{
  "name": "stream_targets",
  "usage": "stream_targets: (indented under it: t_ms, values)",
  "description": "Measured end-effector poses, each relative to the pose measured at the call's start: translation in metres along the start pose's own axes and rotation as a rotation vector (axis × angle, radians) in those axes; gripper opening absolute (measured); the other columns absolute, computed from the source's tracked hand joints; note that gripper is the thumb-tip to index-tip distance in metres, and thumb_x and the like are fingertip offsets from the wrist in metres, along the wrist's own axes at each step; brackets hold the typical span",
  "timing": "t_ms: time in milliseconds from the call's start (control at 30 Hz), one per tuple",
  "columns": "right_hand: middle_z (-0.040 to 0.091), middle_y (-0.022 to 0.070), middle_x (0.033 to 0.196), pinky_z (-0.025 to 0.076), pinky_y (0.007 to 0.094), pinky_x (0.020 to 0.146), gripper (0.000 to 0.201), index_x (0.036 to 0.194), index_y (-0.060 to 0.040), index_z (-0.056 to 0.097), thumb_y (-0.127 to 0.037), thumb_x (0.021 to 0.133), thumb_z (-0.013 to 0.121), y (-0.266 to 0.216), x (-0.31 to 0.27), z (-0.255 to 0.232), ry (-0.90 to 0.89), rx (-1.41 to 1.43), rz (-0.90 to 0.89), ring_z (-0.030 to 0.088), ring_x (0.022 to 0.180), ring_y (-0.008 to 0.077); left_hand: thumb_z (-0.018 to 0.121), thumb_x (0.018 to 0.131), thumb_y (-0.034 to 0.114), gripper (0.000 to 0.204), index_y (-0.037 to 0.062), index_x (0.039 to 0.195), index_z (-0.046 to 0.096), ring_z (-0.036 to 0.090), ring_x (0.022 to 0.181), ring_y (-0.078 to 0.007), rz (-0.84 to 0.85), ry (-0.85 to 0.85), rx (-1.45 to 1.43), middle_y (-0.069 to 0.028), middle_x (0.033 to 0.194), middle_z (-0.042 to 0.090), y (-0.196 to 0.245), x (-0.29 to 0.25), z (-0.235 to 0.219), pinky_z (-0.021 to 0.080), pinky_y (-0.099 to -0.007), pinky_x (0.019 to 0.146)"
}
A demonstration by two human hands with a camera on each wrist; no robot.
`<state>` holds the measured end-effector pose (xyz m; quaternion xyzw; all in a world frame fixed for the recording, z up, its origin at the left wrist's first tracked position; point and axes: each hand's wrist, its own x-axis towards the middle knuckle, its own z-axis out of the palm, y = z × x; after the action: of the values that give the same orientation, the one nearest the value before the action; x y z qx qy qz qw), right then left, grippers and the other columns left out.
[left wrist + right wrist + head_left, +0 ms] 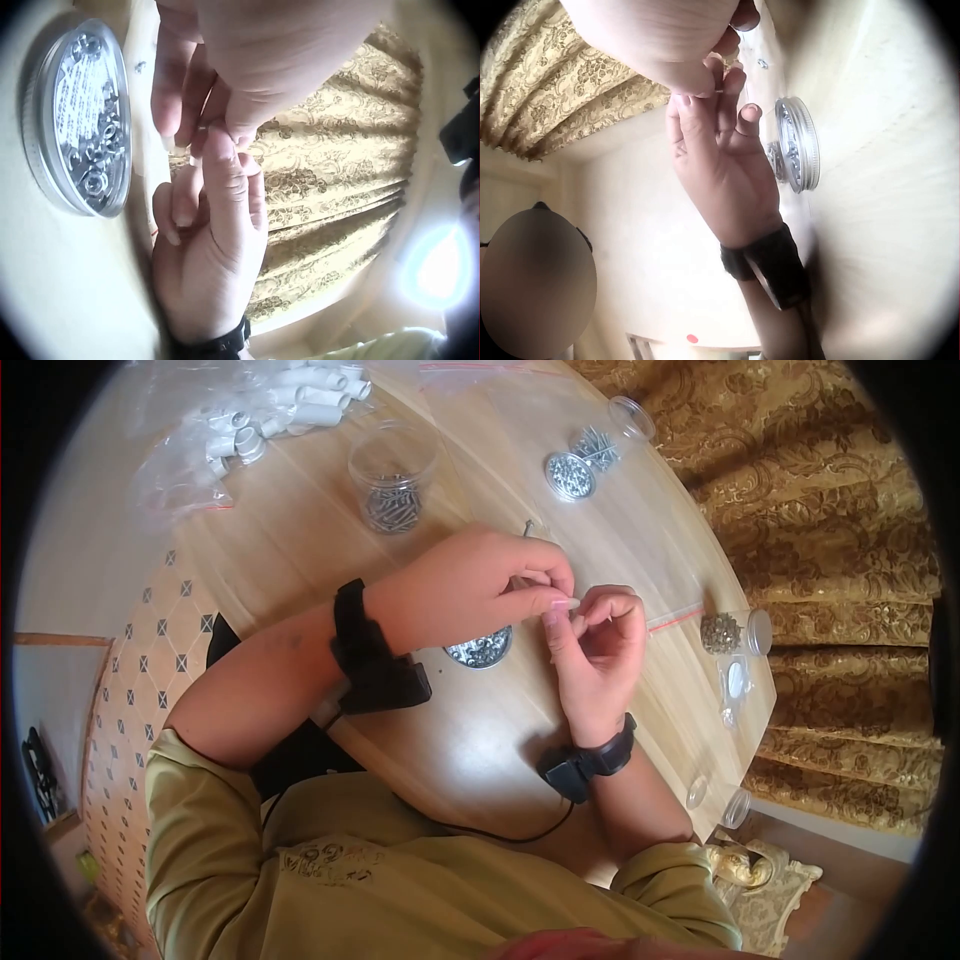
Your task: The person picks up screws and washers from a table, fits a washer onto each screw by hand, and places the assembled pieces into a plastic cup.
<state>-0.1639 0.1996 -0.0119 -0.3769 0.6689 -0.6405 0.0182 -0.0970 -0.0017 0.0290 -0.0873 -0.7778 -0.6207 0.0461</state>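
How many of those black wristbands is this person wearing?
2: the left wristband sits just behind the left hand, and the right wristband just behind the right hand. Sleeves leave both wrists uncovered.

Gold-brown curtain (820,550) with scrolling floral pattern, olive-green shirt (430,900), black wristbands (352,625).

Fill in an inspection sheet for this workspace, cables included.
Surface: wood-grain table, glare near the front.
Job's things: nuts in a round lid; one small piece in hand, too small to identify.
Clutter: screw jar, white fittings, long screws.
Grippers: left hand and right hand share a fingertip grip on the piece.
Cables: black cable near the front edge.
Surroundings: patterned curtain, tiled floor.
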Motion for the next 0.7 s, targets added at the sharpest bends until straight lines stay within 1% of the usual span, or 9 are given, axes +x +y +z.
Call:
stream_targets:
  t_ms: [33, 100, 167, 200, 267, 333, 500, 567, 700]
  values:
    - [0.055, 0.0051, 0.106, 0.046, 0.0195, 0.055, 0.030, 0.106, -0.0057, 0.048, 0.009, 0.094, 0.071, -0.002, 0.000, 0.001, 0.001, -0.001, 0.001, 0.055, 0.075, 0.0043, 0.073, 0.095, 0.016, 0.015, 0.0031, 0.103, 0.073, 0.066, 0.079, -0.0106, 0.007, 0.009, 0.014, -0.0055, 0.088, 0.073, 0.001, 0.001, 0.001, 0.053, -0.0267, 0.072]
    - [0.057, 0.0077, 0.112, 0.048, 0.0209, 0.055, 0.030, 0.110, -0.0041, 0.047, 0.008, 0.095, 0.070, -0.012, 0.000, 0.004, 0.009, 0.107, 0.164, 0.058, 0.076, 0.0060, 0.073, 0.094, 0.014, 0.013, 0.0032, 0.102, 0.074, 0.066, 0.081, -0.0123, 0.015, 0.016, 0.028, -0.0054, 0.087, 0.072, -0.003, 0.004, 0.003, 0.053, -0.0274, 0.073]
    - [0.058, 0.0075, 0.114, 0.048, 0.0203, 0.060, 0.032, 0.112, -0.0038, 0.048, 0.009, 0.094, 0.071, -0.021, 0.002, 0.009, 0.026, 0.181, 0.223, 0.057, 0.076, 0.0053, 0.075, 0.091, 0.011, 0.011, 0.0037, 0.100, 0.075, 0.065, 0.085, -0.0173, 0.410, 0.151, 0.192, -0.0056, 0.089, 0.070, -0.011, 0.009, 0.006, 0.053, -0.0290, 0.074]
    - [0.059, 0.0073, 0.116, 0.047, 0.0197, 0.066, 0.035, 0.115, -0.0034, 0.050, 0.010, 0.093, 0.072, -0.024, 0.003, 0.009, 0.041, 0.257, 0.281, 0.057, 0.076, 0.0046, 0.075, 0.091, 0.011, 0.011, 0.0037, 0.100, 0.075, 0.065, 0.085, -0.0173, 0.411, 0.149, 0.192, -0.0056, 0.089, 0.070, -0.013, 0.008, 0.006, 0.053, -0.0290, 0.074]
    - [0.061, 0.0074, 0.113, 0.048, 0.0193, 0.064, 0.034, 0.116, -0.0032, 0.050, 0.010, 0.093, 0.072, -0.025, 0.001, 0.008, 0.050, 0.233, 0.279, 0.058, 0.073, 0.0045, 0.076, 0.089, 0.010, 0.010, 0.0042, 0.098, 0.075, 0.063, 0.087, -0.0211, 0.251, 0.120, 0.116, -0.0062, 0.090, 0.068, -0.004, 0.005, 0.004, 0.052, -0.0311, 0.074]
    - [0.064, 0.0076, 0.110, 0.048, 0.0189, 0.062, 0.033, 0.117, -0.0030, 0.051, 0.009, 0.094, 0.072, -0.023, 0.000, 0.006, 0.058, 0.210, 0.275, 0.059, 0.071, 0.0043, 0.076, 0.089, 0.010, 0.010, 0.0041, 0.097, 0.075, 0.064, 0.086, -0.0218, 0.259, 0.125, 0.151, -0.0067, 0.090, 0.068, -0.004, 0.005, 0.001, 0.052, -0.0322, 0.074]
    - [0.068, 0.0007, 0.089, 0.048, 0.0184, 0.060, 0.021, 0.110, -0.0022, 0.059, 0.005, 0.095, 0.073, -0.023, 0.000, 0.005, 0.060, 0.132, 0.259, 0.060, 0.068, 0.0040, 0.074, 0.092, 0.012, 0.010, 0.0043, 0.098, 0.071, 0.064, 0.083, -0.0243, 0.286, 0.171, 0.289, -0.0084, 0.087, 0.067, -0.007, 0.004, -0.002, 0.052, -0.0352, 0.072]
    - [0.069, 0.0008, 0.091, 0.048, 0.0187, 0.060, 0.018, 0.108, -0.0017, 0.062, 0.004, 0.095, 0.073, -0.019, -0.001, 0.005, 0.030, 0.100, 0.264, 0.060, 0.068, 0.0039, 0.071, 0.095, 0.013, 0.011, 0.0039, 0.100, 0.067, 0.064, 0.079, -0.0262, 0.106, 0.086, 0.384, -0.0096, 0.087, 0.067, -0.007, 0.002, -0.003, 0.052, -0.0363, 0.071]
    - [0.071, 0.0013, 0.095, 0.049, 0.0197, 0.060, 0.013, 0.105, -0.0009, 0.067, 0.003, 0.095, 0.075, -0.019, -0.001, 0.007, -0.004, 0.094, 0.305, 0.063, 0.070, 0.0041, 0.067, 0.098, 0.015, 0.012, 0.0040, 0.101, 0.064, 0.063, 0.075, -0.0249, 0.137, 0.031, 0.436, -0.0105, 0.086, 0.066, -0.011, 0.001, -0.007, 0.050, -0.0350, 0.070]
